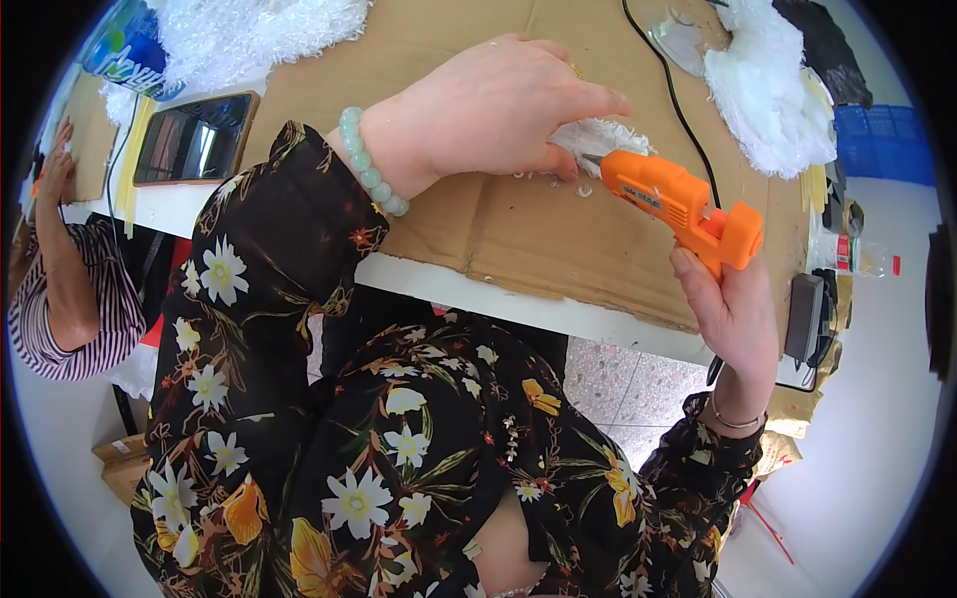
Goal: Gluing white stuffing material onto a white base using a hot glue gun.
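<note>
My right hand point(740, 311) is wrapped round the handle of an orange hot glue gun point(663, 189). The gun's nozzle points left and meets a small white fluffy piece point(610, 134). Thumb and fingers of my left hand point(488, 112) close on that piece from the left, just above a brown cardboard sheet point(518, 234). The palm side of my left hand is hidden, and so is part of the piece.
A phone point(196, 140) lies at the left beside a blue package point(130, 50). White fluffy heaps point(254, 40) lie at the back left and back right. A black cord point(688, 125) crosses the cardboard. Another person's arm point(65, 249) is at the far left.
</note>
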`<action>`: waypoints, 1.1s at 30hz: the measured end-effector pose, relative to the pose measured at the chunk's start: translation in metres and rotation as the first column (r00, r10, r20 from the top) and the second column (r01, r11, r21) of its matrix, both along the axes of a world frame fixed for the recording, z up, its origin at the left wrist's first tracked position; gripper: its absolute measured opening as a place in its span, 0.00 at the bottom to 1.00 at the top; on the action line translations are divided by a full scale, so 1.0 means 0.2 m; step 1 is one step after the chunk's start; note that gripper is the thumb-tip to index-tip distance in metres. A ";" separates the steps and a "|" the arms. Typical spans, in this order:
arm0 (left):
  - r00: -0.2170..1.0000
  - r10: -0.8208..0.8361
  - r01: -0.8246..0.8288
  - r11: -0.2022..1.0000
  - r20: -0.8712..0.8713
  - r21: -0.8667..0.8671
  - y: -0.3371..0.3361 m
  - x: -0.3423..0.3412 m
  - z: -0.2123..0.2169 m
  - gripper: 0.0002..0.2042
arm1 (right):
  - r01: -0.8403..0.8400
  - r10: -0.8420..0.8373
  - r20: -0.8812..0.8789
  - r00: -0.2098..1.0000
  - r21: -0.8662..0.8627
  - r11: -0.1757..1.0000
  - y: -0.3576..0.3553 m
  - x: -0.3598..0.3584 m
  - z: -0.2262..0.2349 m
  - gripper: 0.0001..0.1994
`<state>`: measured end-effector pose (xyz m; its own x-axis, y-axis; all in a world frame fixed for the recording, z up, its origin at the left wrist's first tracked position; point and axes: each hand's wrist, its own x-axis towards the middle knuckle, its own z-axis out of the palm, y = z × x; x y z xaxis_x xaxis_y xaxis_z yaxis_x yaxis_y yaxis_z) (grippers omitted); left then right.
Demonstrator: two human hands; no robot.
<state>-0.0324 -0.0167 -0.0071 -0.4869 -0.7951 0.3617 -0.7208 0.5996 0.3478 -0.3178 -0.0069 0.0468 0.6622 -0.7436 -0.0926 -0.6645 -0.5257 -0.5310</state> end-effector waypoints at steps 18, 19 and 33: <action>1.000 0.001 -0.001 1.000 0.027 0.013 0.00 -0.01 0.02 0.29 | 0.094 -0.094 0.027 0.995 -0.017 0.995 0.02 -0.11 0.02 0.13; 1.000 -0.004 0.004 1.000 0.017 0.019 0.00 -0.01 0.02 0.29 | 0.068 -0.065 0.066 0.996 -0.046 0.997 0.02 -0.12 0.02 0.13; 0.999 -0.002 0.001 0.999 0.039 0.046 0.00 -0.03 0.04 0.29 | 0.221 -0.243 0.339 0.909 0.104 0.970 0.04 -0.21 0.04 0.15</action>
